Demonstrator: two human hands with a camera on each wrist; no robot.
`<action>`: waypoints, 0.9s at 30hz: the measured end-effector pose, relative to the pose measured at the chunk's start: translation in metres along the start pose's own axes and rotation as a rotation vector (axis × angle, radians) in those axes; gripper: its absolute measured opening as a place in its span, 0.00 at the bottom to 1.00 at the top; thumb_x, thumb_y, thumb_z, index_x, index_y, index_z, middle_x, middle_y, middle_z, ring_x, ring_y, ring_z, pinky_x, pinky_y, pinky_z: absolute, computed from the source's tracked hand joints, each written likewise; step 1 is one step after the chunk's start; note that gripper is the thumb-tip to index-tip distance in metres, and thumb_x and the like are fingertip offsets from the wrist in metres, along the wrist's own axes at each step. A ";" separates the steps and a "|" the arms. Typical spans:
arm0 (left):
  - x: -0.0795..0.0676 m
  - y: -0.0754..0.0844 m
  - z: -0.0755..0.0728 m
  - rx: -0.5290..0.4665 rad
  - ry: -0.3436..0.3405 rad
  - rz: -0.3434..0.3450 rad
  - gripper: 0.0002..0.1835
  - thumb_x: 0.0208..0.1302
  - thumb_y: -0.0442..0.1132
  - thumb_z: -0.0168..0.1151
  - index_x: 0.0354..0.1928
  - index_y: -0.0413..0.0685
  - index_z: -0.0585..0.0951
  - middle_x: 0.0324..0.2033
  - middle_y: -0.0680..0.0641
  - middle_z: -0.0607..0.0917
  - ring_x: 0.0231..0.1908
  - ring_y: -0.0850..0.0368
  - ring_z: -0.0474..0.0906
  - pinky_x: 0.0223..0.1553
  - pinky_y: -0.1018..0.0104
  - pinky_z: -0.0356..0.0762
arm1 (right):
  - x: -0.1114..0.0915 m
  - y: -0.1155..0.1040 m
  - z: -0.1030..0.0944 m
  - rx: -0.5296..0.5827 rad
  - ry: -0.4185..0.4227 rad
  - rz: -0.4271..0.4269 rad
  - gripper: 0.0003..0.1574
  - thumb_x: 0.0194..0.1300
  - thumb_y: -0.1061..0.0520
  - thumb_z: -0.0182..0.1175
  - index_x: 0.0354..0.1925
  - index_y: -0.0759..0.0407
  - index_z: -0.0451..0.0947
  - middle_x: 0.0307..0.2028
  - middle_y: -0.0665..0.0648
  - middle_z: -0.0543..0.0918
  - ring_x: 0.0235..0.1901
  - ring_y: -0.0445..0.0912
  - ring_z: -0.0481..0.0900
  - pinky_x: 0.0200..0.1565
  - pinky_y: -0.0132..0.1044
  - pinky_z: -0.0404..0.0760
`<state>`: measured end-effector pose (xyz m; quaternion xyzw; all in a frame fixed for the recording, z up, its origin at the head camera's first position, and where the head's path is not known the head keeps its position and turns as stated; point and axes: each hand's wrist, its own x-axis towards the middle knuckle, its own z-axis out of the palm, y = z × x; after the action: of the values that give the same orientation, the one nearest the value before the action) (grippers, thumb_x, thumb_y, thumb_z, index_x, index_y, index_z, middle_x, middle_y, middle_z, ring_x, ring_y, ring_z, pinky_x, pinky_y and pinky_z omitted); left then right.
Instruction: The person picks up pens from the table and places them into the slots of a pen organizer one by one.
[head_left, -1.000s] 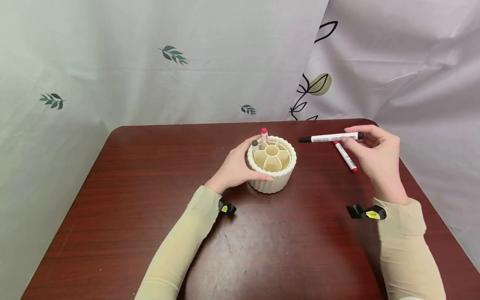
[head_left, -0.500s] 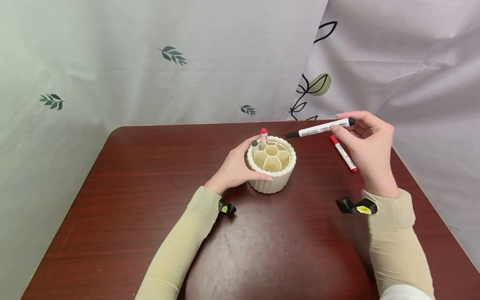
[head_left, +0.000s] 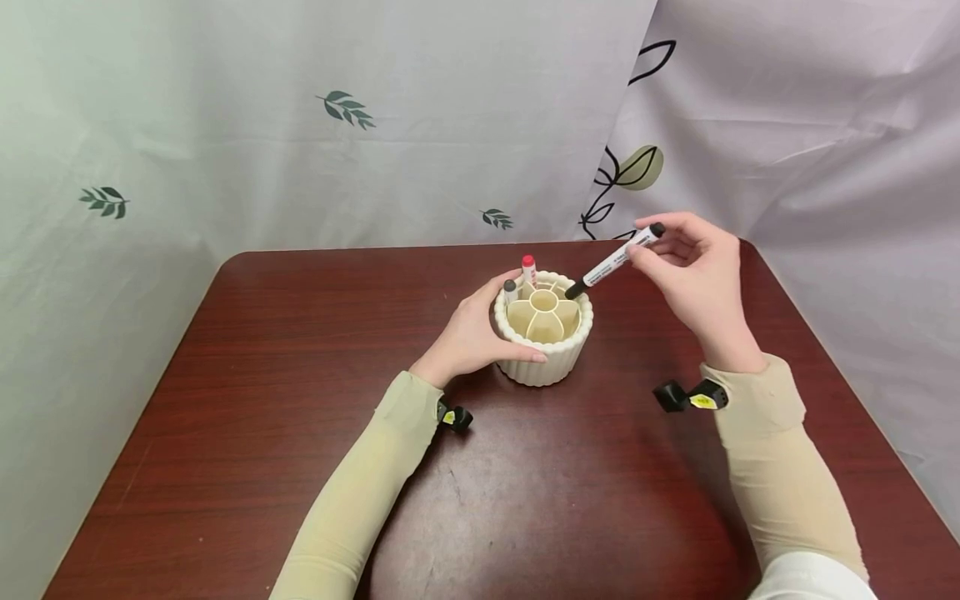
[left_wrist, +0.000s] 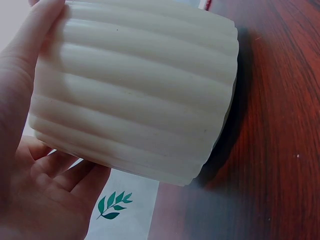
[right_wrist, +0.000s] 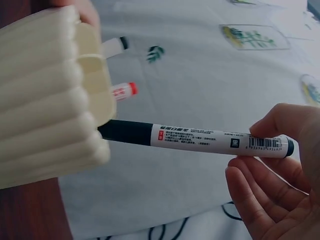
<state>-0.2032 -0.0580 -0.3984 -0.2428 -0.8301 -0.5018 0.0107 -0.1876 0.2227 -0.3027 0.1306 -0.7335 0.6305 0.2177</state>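
A cream, ribbed round pen holder [head_left: 551, 367] with inner compartments stands on the table. My left hand [head_left: 467, 335] grips its left side, thumb across the front; the left wrist view shows fingers around the ribbed wall [left_wrist: 135, 90]. Pinched near its far end by my right hand [head_left: 705, 279] is a white marker with a black cap [head_left: 609, 267]. It slants down to the left, its cap dipping inside the holder's right rim. In the right wrist view the cap's tip goes behind the rim [right_wrist: 80, 107]. A red-capped marker [head_left: 528, 270] and a dark-capped marker [head_left: 511, 291] stand at the holder's back left.
The reddish-brown wooden table [head_left: 300, 350] reaches back to a pale curtain [head_left: 420, 150] with leaf prints. Black wrist cameras, such as the right one [head_left: 690, 395], stick out from both sleeves.
My right hand has moved left with the black marker, which has tilted from nearly level to cap-down at the holder. The red marker lying on the table is now hidden behind that hand.
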 end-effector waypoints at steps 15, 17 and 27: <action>0.000 0.000 0.000 -0.007 -0.001 0.003 0.63 0.32 0.61 0.88 0.75 0.67 0.65 0.63 0.65 0.74 0.59 0.67 0.72 0.61 0.61 0.70 | 0.000 0.016 0.024 -0.139 -0.145 0.042 0.15 0.59 0.65 0.73 0.46 0.62 0.87 0.35 0.52 0.88 0.32 0.43 0.85 0.36 0.28 0.83; 0.000 0.000 0.000 -0.005 -0.002 0.002 0.63 0.32 0.61 0.88 0.75 0.67 0.65 0.63 0.65 0.74 0.59 0.67 0.72 0.62 0.61 0.70 | -0.002 0.019 0.028 -0.146 -0.158 0.049 0.14 0.59 0.65 0.73 0.45 0.63 0.87 0.35 0.52 0.88 0.32 0.43 0.85 0.36 0.28 0.83; 0.000 0.001 0.000 -0.003 -0.006 -0.008 0.63 0.32 0.63 0.87 0.75 0.65 0.65 0.63 0.64 0.74 0.59 0.67 0.71 0.61 0.61 0.71 | -0.008 0.030 0.035 -0.202 -0.199 0.072 0.14 0.59 0.63 0.74 0.43 0.66 0.85 0.33 0.54 0.88 0.32 0.41 0.86 0.37 0.30 0.84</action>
<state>-0.2026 -0.0579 -0.3973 -0.2410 -0.8304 -0.5023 0.0059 -0.1998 0.1924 -0.3370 0.1439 -0.8154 0.5447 0.1332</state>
